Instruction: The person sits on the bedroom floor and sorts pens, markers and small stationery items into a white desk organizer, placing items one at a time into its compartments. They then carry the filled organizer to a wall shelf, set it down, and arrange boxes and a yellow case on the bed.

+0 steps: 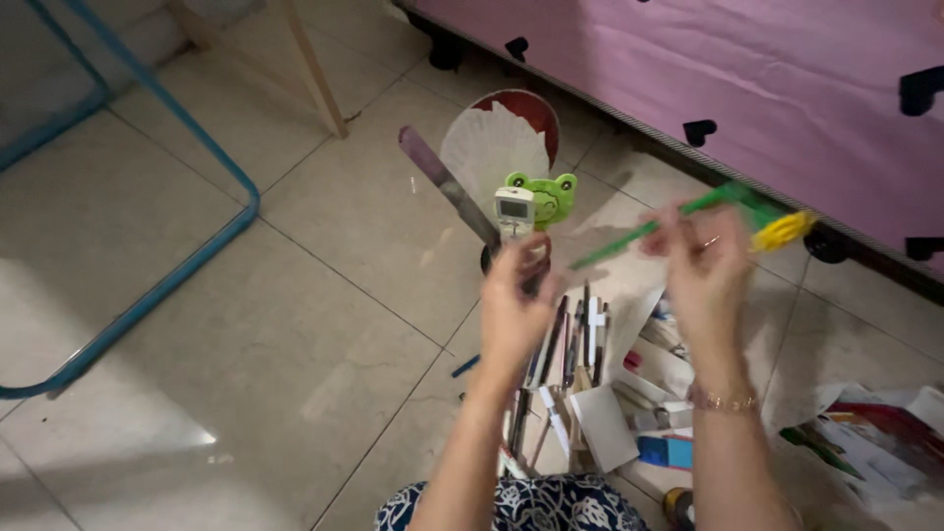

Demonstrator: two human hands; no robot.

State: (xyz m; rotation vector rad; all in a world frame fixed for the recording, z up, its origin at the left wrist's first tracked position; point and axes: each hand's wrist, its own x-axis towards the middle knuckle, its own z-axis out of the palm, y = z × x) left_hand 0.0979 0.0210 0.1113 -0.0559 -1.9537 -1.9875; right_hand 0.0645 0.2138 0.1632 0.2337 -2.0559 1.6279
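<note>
A blue metal frame [147, 265] crosses the tiled floor [324, 256] at left; a pink cloth with black hearts [747, 69] fills the upper right, and papers [865, 433] lie at lower right

A small white gadget with a pale greenish screen [513, 208] stands just in front of the green frog figure [547, 193]. Well below the frog, a small blue box [667, 451] lies among the floor clutter.

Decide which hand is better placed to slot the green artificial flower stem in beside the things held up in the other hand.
Probably the right hand: it already pinches the green flower stem, whose free end points toward the left hand. The left is occupied, gripping the flat purple-tipped strip and the frog-topped gadget.
</note>
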